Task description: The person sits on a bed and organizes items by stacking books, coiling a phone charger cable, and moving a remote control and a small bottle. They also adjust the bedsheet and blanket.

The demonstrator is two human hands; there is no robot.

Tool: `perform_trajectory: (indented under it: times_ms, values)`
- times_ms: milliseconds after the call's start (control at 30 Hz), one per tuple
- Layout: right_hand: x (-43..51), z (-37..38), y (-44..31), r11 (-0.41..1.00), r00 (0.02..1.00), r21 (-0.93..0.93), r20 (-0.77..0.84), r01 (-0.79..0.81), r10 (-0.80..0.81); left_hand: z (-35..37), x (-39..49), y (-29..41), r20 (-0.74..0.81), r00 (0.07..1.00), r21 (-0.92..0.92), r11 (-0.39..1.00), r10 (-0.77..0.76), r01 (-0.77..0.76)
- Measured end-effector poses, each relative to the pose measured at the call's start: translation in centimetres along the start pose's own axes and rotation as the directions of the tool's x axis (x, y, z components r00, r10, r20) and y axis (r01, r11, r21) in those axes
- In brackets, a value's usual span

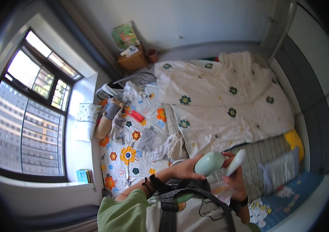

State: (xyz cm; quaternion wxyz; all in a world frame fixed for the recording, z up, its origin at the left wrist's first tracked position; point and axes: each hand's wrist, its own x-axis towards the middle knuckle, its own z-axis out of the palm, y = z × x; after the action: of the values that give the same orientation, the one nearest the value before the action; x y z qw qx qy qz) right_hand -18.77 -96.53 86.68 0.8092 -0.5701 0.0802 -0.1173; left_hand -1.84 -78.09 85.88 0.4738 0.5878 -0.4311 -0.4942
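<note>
My left hand (186, 169) is wrapped around a smooth, pale green rounded object (209, 163), perhaps plastic. Close beside it, my right hand (235, 180) grips a thin white oval piece (235, 163), tilted nearly edge-on, with a greenish tint on its face. The two pieces are apart, with a small gap between them. I cannot tell exactly what either one is. Both hands are held in front of my chest, above the bed.
A flowered quilt (225, 84) covers much of the bed, with a grey pillow (280, 171) at the lower right. Crumpled clothes (173, 146), a plush toy (109, 116) and a red case (137, 115) lie on the flowered sheet. A wooden nightstand (134, 61) stands beyond.
</note>
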Motion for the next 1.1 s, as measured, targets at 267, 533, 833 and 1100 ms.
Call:
perform_trajectory:
  times_ms: [267,533,833,1100]
  values:
    - [12.2,-1.6,-0.9,0.973,0.905,-0.128,0.360,-0.194,0.228,-3.7,2.0,-3.3,-0.286,0.956,-0.257,0.956,0.062,-0.139]
    - [26.6,-13.1,4.5,0.933,0.936,-0.081,0.011,-0.350,0.352,-19.9,13.3,-6.3,-0.190,0.982,-0.320,0.945,0.003,-0.065]
    - [11.7,-37.4,14.7,0.111,0.212,-0.185,-0.732,-0.976,0.647,-34.6,18.8,-3.8,-0.452,0.883,-0.544,0.823,-0.125,-0.162]
    - [27.9,-42.3,20.4,0.178,0.291,-0.283,-0.433,-0.943,0.853,-40.4,25.8,-5.3,-0.621,0.735,-0.567,0.803,-0.272,-0.182]
